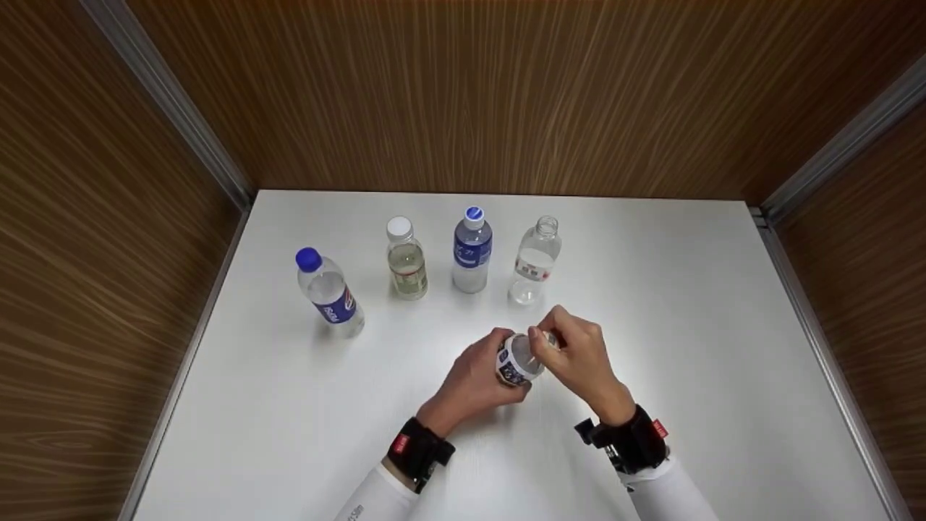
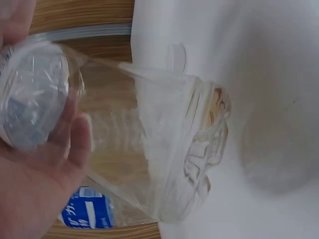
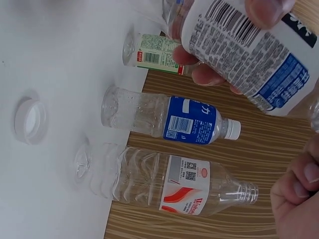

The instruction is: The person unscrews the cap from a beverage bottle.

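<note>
My left hand grips a clear plastic bottle with a white, black and blue label. The bottle leans, its neck pointing to the right. The right hand has its fingers curled at the neck end, thumb and index finger pinching what looks like the bottle cap, mostly hidden by those fingers. In the right wrist view, the held bottle's label shows a barcode, and the curled right fingers appear at the right edge. Left fingers wrap round clear plastic in the left wrist view.
Behind the hands stand a capless bottle, a blue-labelled bottle, a white-capped bottle and a blue-capped Pepsi bottle. A loose white cap lies on the white table. Wood-grain panels enclose it.
</note>
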### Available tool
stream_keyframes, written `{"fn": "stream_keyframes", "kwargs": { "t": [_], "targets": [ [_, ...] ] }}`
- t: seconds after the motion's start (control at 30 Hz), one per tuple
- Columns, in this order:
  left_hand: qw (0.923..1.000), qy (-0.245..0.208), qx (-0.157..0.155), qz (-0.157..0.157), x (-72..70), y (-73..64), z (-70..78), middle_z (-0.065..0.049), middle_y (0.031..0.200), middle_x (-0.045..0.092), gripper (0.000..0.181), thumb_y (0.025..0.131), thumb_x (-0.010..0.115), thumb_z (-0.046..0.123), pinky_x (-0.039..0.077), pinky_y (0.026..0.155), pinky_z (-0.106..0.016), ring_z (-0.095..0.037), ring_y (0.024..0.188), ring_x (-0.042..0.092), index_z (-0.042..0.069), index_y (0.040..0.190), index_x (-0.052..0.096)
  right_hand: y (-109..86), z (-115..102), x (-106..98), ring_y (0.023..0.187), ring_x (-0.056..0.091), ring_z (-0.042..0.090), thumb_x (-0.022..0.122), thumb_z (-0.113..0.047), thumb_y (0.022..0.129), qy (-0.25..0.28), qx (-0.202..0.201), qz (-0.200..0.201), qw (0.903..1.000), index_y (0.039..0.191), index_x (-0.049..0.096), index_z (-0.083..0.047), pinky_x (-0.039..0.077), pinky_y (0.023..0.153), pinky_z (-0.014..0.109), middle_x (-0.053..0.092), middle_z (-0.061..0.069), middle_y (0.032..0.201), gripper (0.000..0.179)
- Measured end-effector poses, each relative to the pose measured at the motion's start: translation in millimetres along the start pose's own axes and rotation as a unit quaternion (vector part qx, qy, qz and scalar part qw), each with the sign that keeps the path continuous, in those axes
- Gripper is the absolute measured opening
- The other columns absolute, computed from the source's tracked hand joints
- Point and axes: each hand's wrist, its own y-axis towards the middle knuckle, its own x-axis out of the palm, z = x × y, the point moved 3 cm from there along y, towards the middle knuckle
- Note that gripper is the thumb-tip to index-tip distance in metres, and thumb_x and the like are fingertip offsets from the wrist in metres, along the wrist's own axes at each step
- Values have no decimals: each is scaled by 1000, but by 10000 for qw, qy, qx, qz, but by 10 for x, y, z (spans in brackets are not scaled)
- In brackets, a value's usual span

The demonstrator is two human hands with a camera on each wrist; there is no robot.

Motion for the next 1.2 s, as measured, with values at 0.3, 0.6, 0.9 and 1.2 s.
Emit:
{"fn": "stream_keyframes", "kwargs": {
  "t": [0.3, 0.6, 0.9, 1.2],
  "targets": [
    [9614, 2285, 523, 1444, -6, -17, 104, -3, 102, 68, 69, 65, 91, 29, 52, 74, -36, -20, 86, 64, 8, 122, 58, -28, 36, 5, 47, 31, 3, 67, -18, 86, -1318, 938, 417, 9859, 78, 58, -12, 25, 46, 27, 40, -12, 52, 13],
    [9795, 1624, 485, 1089, 5, -27, 81, -4, 102, 69, 68, 67, 90, 27, 54, 76, -36, -20, 87, 65, 6, 122, 57, -35, 40, 24, 50, 33, 1, 69, -9, 87, -711, 673, 365, 9945, 76, 55, -10, 24, 46, 22, 43, -12, 54, 19],
    [9932, 982, 288, 550, 0, -16, 54, -7, 105, 68, 69, 70, 89, 26, 54, 80, -36, -20, 90, 64, 5, 126, 56, -31, 17, 28, 52, 30, -1, 70, -4, 85, -205, 461, 295, 9983, 74, 54, -11, 21, 46, 19, 37, -15, 57, 21],
    [9989, 421, 110, 189, 0, -29, 34, -6, 107, 66, 70, 71, 89, 24, 54, 81, -32, -16, 92, 62, 6, 129, 55, -22, -8, 26, 53, 29, -2, 70, -1, 84, 97, 252, 139, 9995, 75, 54, -10, 20, 47, 17, 39, -14, 57, 21]
  ]
}}
